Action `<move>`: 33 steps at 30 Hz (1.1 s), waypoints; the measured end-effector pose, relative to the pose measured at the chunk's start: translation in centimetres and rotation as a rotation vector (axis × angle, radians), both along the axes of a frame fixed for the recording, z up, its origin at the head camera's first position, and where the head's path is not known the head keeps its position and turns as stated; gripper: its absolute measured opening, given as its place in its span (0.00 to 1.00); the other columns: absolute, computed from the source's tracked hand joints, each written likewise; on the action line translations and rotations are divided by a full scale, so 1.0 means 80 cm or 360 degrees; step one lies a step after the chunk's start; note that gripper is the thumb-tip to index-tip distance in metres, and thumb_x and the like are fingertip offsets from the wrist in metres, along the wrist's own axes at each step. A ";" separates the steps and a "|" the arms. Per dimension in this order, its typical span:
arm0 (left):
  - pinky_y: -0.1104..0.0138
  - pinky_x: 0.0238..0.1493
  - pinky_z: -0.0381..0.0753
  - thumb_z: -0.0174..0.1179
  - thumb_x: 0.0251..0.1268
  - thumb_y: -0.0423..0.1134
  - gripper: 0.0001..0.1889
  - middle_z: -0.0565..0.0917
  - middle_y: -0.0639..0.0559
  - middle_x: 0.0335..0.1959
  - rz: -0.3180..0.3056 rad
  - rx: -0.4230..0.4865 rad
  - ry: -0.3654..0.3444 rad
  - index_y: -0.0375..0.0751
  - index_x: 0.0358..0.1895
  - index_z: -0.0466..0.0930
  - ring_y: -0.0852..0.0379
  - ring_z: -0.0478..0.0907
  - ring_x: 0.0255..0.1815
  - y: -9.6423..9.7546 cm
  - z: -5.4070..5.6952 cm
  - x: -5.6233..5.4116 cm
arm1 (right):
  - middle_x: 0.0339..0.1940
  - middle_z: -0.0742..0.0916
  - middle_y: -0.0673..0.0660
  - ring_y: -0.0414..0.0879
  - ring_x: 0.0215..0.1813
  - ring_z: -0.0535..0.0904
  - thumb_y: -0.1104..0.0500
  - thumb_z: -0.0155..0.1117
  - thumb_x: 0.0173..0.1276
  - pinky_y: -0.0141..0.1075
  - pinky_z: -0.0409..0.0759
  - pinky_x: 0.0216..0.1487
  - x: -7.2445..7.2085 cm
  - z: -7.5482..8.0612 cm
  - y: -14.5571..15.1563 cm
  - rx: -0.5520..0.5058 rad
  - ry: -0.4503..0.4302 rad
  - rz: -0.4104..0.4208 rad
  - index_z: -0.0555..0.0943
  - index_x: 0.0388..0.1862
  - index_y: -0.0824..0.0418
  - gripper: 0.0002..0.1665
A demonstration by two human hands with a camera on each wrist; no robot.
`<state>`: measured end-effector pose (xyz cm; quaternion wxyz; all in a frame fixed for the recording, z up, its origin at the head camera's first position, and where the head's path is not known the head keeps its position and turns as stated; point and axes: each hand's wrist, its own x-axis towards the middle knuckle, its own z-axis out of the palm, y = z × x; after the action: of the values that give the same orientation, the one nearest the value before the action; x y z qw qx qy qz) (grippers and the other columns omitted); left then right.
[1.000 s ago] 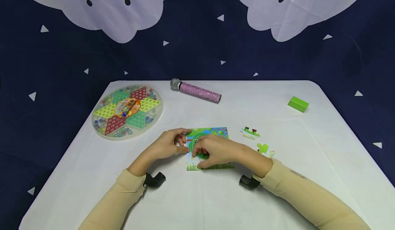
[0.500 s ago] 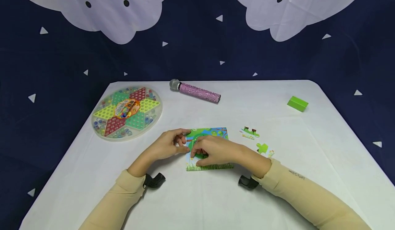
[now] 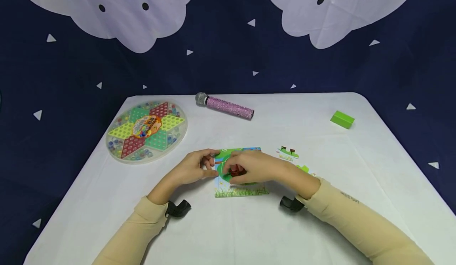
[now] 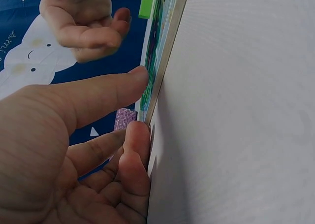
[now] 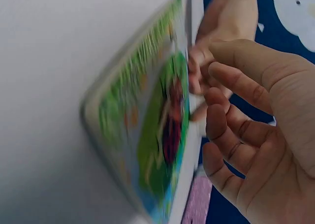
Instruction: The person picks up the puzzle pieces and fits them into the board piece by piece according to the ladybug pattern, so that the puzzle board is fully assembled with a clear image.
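Note:
A flat picture puzzle board lies on the table, printed with grass, blue sky and a green shape. A dark red part of its picture shows in the right wrist view. My left hand rests at the board's left side, thumb and index finger touching its edge. In the left wrist view that thumb lies against the board's rim. My right hand hovers over the board with loosely bent fingers and holds nothing. Two loose puzzle pieces lie to the right: one piece, and a green one partly hidden by the right arm.
A round Chinese checkers set with marbles stands at the back left. A pink glittery microphone lies at the back middle. A green block sits at the back right of the white table.
My right hand has risen off the board and shifted slightly back and right, uncovering the grass strip and the red part of the picture. My left hand has stayed in place.

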<state>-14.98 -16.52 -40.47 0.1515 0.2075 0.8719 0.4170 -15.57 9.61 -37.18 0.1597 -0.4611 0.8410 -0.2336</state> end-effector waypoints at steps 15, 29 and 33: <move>0.71 0.37 0.72 0.78 0.61 0.34 0.37 0.83 0.50 0.42 -0.0006 0.0010 0.0029 0.34 0.74 0.76 0.58 0.79 0.39 -0.001 -0.003 -0.001 | 0.44 0.88 0.49 0.42 0.43 0.81 0.56 0.75 0.72 0.40 0.82 0.46 -0.039 0.014 0.111 -0.0055 0.0109 -0.0404 0.90 0.54 0.55 0.14; 0.71 0.37 0.72 0.77 0.62 0.34 0.36 0.83 0.49 0.42 0.0001 0.0020 0.0019 0.34 0.74 0.76 0.58 0.78 0.39 0.001 -0.003 -0.001 | 0.45 0.89 0.53 0.46 0.47 0.84 0.54 0.77 0.71 0.46 0.82 0.51 -0.056 0.019 0.186 0.0010 0.0142 -0.0680 0.88 0.59 0.58 0.19; 0.71 0.36 0.72 0.77 0.62 0.34 0.36 0.83 0.49 0.42 -0.0003 0.0023 0.0017 0.34 0.74 0.76 0.58 0.78 0.39 0.001 -0.002 0.000 | 0.48 0.88 0.55 0.47 0.48 0.83 0.52 0.78 0.70 0.45 0.82 0.51 -0.056 0.013 0.194 0.0091 0.0005 -0.0711 0.87 0.62 0.57 0.24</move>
<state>-14.98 -16.44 -40.66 0.1459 0.2117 0.8695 0.4219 -20.04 25.11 -36.17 0.1158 -0.2591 0.9288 -0.2385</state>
